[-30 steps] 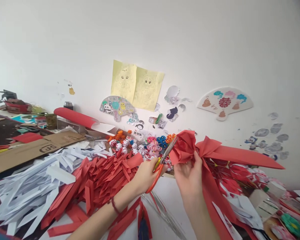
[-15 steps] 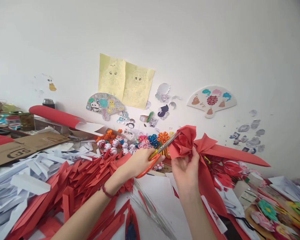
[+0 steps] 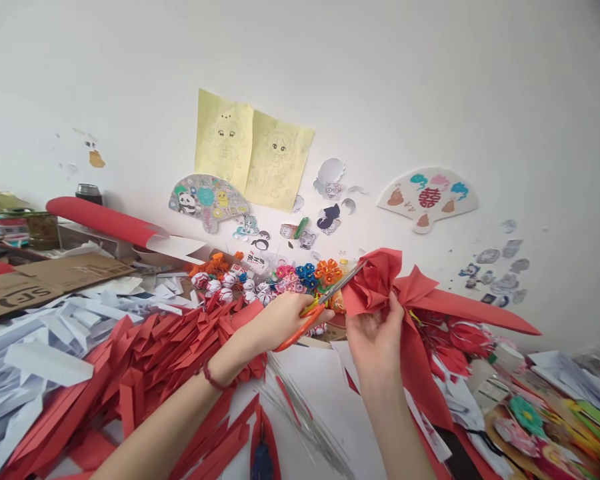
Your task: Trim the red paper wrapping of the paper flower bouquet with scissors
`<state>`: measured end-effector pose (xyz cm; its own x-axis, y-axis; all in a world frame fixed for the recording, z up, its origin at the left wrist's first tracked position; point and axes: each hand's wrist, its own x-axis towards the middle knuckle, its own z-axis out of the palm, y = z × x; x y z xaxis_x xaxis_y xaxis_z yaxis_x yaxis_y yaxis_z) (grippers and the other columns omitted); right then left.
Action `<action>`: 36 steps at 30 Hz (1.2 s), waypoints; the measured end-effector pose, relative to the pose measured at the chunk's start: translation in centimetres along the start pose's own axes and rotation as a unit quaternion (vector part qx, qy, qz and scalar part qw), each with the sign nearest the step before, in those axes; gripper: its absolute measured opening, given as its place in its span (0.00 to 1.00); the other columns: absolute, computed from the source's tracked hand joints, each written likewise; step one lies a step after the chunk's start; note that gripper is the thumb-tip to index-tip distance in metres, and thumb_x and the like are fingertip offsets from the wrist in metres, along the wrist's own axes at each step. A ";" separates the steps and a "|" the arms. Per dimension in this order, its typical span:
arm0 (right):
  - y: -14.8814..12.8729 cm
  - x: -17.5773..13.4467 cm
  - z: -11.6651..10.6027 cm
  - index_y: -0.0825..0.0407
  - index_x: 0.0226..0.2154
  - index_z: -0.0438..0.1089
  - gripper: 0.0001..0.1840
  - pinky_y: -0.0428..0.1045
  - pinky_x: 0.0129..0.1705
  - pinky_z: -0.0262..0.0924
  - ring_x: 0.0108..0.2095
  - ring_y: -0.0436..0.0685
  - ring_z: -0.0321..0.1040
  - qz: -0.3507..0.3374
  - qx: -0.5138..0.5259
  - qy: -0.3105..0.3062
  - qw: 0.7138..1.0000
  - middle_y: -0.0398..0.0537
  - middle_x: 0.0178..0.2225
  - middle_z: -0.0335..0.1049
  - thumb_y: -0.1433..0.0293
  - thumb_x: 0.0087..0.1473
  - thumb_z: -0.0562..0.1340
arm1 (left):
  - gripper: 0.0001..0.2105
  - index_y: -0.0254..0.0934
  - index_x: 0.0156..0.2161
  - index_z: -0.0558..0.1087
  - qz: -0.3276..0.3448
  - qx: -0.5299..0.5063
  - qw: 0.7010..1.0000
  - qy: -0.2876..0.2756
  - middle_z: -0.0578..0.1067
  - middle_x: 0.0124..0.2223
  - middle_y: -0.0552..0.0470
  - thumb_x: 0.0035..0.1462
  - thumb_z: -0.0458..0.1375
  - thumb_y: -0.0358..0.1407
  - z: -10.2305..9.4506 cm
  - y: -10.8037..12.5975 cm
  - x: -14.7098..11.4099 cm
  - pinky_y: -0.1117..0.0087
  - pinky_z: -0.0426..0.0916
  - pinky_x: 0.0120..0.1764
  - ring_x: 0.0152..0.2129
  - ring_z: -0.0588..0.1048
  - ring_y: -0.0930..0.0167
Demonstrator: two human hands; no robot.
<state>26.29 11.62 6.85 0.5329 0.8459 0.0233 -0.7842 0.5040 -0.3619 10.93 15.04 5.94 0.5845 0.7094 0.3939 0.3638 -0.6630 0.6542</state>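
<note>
Fingers of my left hand (image 3: 293, 320) are wrapped round the orange handles of a pair of scissors (image 3: 307, 327). The blades point up and right, and their tips touch the upper left edge of a red paper flower (image 3: 373, 283). My right hand (image 3: 377, 333) pinches this flower from below, at its base. Long red paper strips (image 3: 460, 307) trail from the flower to the right and downward. Below the hands, a bundle of thin wires (image 3: 305, 413) lies on a white sheet (image 3: 325, 373).
Heaps of red folded strips (image 3: 180, 347) and white strips (image 3: 45, 363) cover the left. A red paper roll (image 3: 105, 223) lies behind them near the wall. Small colourful flowers (image 3: 305, 277) stand at the back. Craft flowers (image 3: 527, 417) crowd the right, and dark-handled pliers (image 3: 263, 453) lie in front.
The view has shifted slightly. Both hands keep their hold, and the flower with the scissors sits a little farther right in the picture. The scissor tips remain at the flower's edge.
</note>
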 end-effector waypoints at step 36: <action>-0.7 1.6 -0.9 0.47 0.41 0.71 0.15 0.44 0.43 0.71 0.42 0.48 0.74 0.002 -0.064 0.023 0.998 0.37 0.40 0.77 0.61 0.49 0.65 | 0.16 0.41 0.30 0.58 0.016 0.167 0.983 0.080 0.69 0.30 0.53 0.59 0.51 0.51 0.8 -1.7 0.7 0.70 0.55 0.28 0.25 0.67 0.69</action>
<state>27.97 12.43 6.35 0.5468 0.8371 -0.0197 -0.7401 0.4722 -0.4788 11.25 16.48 4.61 0.4883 0.6979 0.5240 0.5801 -0.7081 0.4026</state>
